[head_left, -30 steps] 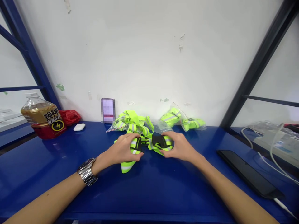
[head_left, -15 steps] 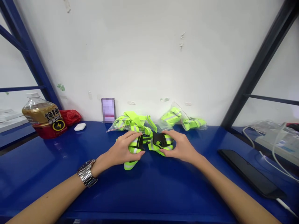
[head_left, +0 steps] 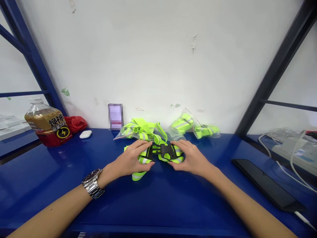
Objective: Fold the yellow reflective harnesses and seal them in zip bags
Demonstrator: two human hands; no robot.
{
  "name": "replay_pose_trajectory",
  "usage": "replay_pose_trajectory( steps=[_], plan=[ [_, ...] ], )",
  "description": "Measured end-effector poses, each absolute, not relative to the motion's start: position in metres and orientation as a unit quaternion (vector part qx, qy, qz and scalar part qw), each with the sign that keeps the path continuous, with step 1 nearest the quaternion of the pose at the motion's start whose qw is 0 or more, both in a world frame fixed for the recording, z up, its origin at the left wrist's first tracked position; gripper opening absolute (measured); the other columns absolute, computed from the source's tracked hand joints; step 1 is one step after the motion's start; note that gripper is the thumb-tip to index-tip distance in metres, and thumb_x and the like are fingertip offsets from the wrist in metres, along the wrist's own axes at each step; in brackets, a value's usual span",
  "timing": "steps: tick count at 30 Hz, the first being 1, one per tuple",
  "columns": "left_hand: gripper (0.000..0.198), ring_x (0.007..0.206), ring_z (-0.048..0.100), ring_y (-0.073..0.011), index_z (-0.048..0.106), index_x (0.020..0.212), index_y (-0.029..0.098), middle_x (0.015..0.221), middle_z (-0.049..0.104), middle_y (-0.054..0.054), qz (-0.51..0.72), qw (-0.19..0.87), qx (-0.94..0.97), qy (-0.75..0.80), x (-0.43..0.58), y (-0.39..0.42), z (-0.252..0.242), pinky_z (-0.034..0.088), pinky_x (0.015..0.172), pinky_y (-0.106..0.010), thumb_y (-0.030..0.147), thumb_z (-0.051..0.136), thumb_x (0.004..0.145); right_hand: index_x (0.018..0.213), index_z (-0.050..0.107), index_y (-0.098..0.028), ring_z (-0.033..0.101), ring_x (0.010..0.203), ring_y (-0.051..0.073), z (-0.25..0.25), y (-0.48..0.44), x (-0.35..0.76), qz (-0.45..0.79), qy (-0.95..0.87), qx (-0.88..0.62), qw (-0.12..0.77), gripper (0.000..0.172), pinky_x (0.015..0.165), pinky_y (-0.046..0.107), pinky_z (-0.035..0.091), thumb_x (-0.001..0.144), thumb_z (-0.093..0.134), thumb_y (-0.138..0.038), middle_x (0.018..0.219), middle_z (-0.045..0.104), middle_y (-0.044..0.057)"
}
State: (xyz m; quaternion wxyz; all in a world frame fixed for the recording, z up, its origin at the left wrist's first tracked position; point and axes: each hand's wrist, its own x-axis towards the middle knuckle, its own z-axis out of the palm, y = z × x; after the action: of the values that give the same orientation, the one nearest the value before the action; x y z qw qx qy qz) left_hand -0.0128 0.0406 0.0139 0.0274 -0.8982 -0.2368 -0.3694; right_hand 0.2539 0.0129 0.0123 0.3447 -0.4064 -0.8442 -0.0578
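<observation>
My left hand (head_left: pixel 132 159) pinches the black pronged half of a side-release buckle (head_left: pixel 150 153), thumb below and fingers above. Fluorescent yellow-green reflective webbing (head_left: pixel 138 175) is bunched under that palm. Across from it, my right hand (head_left: pixel 194 158) is closed on the black socket half (head_left: pixel 167 151) of the buckle and its webbing. The prongs point right and reach the socket's mouth; how far they are inside I cannot tell. Just behind the hands lies a loose heap of the same webbing (head_left: pixel 142 125), partly on a clear plastic bag.
Two clear bags with folded webbing (head_left: pixel 182 123) lie by the wall. At left are a drink bottle (head_left: pixel 48 124), a red plastic bag (head_left: pixel 75 124) and a white case (head_left: pixel 85 134). A phone (head_left: pixel 115 116) leans on the wall; a cabled black phone (head_left: pixel 267 185) lies right.
The right hand has turned the socket half so that it lines up with the prongs, and the two halves are closer together. The left hand has barely moved.
</observation>
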Motion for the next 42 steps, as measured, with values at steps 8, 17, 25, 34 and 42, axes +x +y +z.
replay_pose_trajectory(
  steps=[8, 17, 25, 34, 42],
  plan=[
    [0.055, 0.106, 0.061, -0.0259, 0.054, 0.127, 0.013, 0.116, 0.061, -0.016, -0.321, 0.044, -0.912, -0.251, -0.015, 0.041, 0.015, 0.054, 0.088, -0.037, 0.033, 0.068, 0.078, 0.106, 0.061, -0.016, 0.061, 0.085, 0.027, 0.014, 0.009, 0.25, -0.119, -0.852, -0.403, 0.313, 0.044, 0.075, 0.039, 0.05, 0.068, 0.071, -0.034, 0.097, 0.065, 0.012],
    [0.094, 0.101, 0.063, -0.0278, 0.007, 0.151, 0.014, 0.116, 0.062, -0.016, -0.303, 0.085, -0.915, -0.251, 0.001, 0.026, 0.011, 0.055, 0.084, -0.038, 0.026, 0.064, 0.077, 0.099, 0.061, -0.015, 0.061, 0.078, 0.026, 0.003, 0.012, 0.233, -0.108, -0.866, -0.404, 0.272, 0.036, 0.068, 0.035, 0.049, 0.07, 0.071, -0.034, 0.083, 0.063, 0.01],
    [0.087, 0.118, 0.055, -0.032, 0.011, 0.151, 0.014, 0.134, 0.053, -0.019, -0.283, 0.103, -0.921, -0.247, 0.005, 0.024, 0.023, 0.05, 0.096, -0.045, 0.031, 0.063, 0.084, 0.103, 0.062, -0.016, 0.063, 0.08, 0.025, 0.006, 0.013, 0.236, -0.058, -0.842, -0.437, 0.312, 0.043, 0.072, 0.034, 0.049, 0.067, 0.072, -0.038, 0.086, 0.064, 0.008],
    [0.02, 0.081, 0.064, -0.0188, 0.061, 0.103, 0.018, 0.087, 0.068, -0.008, -0.272, 0.044, -0.952, -0.132, 0.031, -0.029, 0.015, 0.053, 0.079, -0.033, 0.02, 0.044, 0.092, 0.103, 0.065, -0.017, 0.065, 0.082, 0.024, 0.02, 0.013, 0.235, 0.0, -0.776, -0.503, 0.379, 0.044, 0.075, 0.035, 0.05, 0.067, 0.072, -0.041, 0.092, 0.068, 0.007],
    [0.03, 0.095, 0.063, -0.0278, 0.056, 0.109, 0.014, 0.102, 0.063, -0.015, -0.244, -0.04, -0.896, -0.368, 0.038, 0.001, -0.006, 0.051, 0.085, -0.043, 0.035, 0.042, 0.093, 0.099, 0.069, -0.018, 0.067, 0.089, 0.025, 0.031, 0.01, 0.241, 0.04, -0.747, -0.503, 0.433, 0.039, 0.078, 0.034, 0.051, 0.067, 0.073, -0.041, 0.099, 0.072, 0.006]
  ],
)
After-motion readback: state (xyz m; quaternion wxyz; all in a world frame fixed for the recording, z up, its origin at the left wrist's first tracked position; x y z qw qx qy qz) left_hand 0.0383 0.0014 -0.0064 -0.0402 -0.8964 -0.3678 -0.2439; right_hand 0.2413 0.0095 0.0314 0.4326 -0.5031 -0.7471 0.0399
